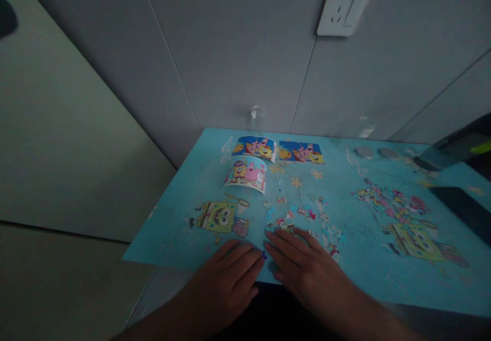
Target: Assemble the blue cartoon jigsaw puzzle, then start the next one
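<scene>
My left hand [230, 278] is at the front edge of the blue table mat, fingers curled close together. A tiny purple puzzle piece [264, 255] shows at its fingertips, and part of the grip is hidden. Just right of it, my right hand [301, 265] lies palm down with its fingers stretched out and slightly apart. Its fingertips reach the near side of a loose scatter of small colourful puzzle pieces [311, 215]. Beyond the hands stand a curled cartoon picture card [245, 174] and a second curved card [253, 148] behind it. A flat picture card [301, 152] lies beside them.
The blue mat [172, 223] carries printed cartoon figures. On the right are another heap of puzzle pieces [395, 202], a dark flat phone-like object [462, 210], two round discs [363, 152] and a clear bottle [445, 152]. A grey wall with an outlet [345, 6] borders the back.
</scene>
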Action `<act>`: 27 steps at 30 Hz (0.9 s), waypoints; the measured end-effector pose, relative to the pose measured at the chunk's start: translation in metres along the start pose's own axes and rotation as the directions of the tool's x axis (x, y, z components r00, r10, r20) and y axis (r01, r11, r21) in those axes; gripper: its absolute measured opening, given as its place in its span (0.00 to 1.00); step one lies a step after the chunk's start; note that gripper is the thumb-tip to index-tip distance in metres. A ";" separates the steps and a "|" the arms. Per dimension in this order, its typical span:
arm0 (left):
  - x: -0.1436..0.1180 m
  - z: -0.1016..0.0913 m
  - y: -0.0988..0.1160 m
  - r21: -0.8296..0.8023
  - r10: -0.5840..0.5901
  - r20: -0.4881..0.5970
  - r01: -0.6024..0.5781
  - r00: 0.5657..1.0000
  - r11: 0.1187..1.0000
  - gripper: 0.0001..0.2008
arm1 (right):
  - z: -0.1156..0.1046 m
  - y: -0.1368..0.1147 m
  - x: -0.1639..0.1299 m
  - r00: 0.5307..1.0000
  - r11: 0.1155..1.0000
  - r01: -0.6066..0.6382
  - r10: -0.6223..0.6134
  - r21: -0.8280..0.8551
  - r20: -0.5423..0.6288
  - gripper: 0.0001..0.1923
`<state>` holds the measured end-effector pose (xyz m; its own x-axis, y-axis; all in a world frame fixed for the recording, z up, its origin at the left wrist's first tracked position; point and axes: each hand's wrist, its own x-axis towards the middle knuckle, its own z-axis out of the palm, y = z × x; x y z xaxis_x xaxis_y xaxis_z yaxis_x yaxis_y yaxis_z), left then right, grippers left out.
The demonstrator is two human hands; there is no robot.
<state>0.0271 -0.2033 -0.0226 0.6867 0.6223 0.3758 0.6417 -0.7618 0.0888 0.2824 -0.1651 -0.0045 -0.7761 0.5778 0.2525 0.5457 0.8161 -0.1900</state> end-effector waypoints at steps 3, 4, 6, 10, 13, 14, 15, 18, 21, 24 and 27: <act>0.002 -0.001 -0.001 0.014 0.019 0.006 -0.019 1.000 1.000 0.19 | 0.004 0.009 0.002 1.000 0.999 0.016 -0.016 -0.039 -0.001 0.22; 0.003 -0.002 -0.001 0.021 0.021 0.010 -0.022 1.000 1.000 0.19 | 0.004 0.013 0.000 1.000 0.999 0.013 -0.013 -0.050 -0.005 0.21; 0.007 -0.003 -0.003 0.033 0.028 0.024 -0.028 0.999 0.999 0.20 | 0.001 0.022 -0.003 1.000 0.997 -0.001 0.000 -0.072 -0.015 0.21; 0.015 -0.001 -0.004 0.043 0.037 0.057 -0.040 0.998 0.998 0.22 | -0.008 0.035 -0.009 0.998 0.995 -0.056 0.056 -0.079 -0.002 0.21; 0.019 -0.001 -0.003 0.060 0.040 0.040 -0.042 0.998 0.997 0.22 | -0.021 0.043 -0.012 0.998 0.997 -0.068 0.068 -0.041 0.005 0.21; 0.020 -0.002 -0.004 0.067 0.055 0.025 -0.056 0.998 0.996 0.21 | -0.026 0.046 -0.013 0.997 0.997 -0.077 0.077 -0.025 -0.002 0.21; 0.023 -0.005 -0.005 0.074 0.070 0.004 -0.071 0.998 0.995 0.21 | -0.031 0.051 -0.014 0.995 0.996 -0.094 0.094 -0.011 -0.015 0.22; 0.040 -0.016 -0.014 0.085 0.095 -0.046 -0.091 0.994 0.992 0.18 | -0.044 0.072 -0.020 0.985 0.987 -0.162 0.163 0.008 -0.060 0.23; 0.074 -0.022 -0.037 0.078 0.095 -0.046 -0.091 0.994 0.993 0.17 | -0.047 0.097 -0.026 0.976 0.977 -0.211 0.209 -0.036 -0.066 0.23; 0.114 -0.011 -0.066 0.134 0.059 0.031 -0.063 0.998 0.989 0.14 | -0.043 0.117 -0.030 0.970 0.964 -0.240 0.235 -0.112 -0.056 0.22; 0.144 0.009 -0.089 0.143 0.015 0.104 -0.030 0.994 0.989 0.13 | -0.039 0.128 -0.030 0.973 0.963 -0.229 0.227 -0.144 -0.025 0.24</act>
<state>0.0720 -0.0443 0.0150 0.7279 0.6262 0.2794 0.6632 -0.7464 -0.0551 0.3874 -0.0778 0.0007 -0.6236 0.7484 0.2259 0.7485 0.6550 -0.1037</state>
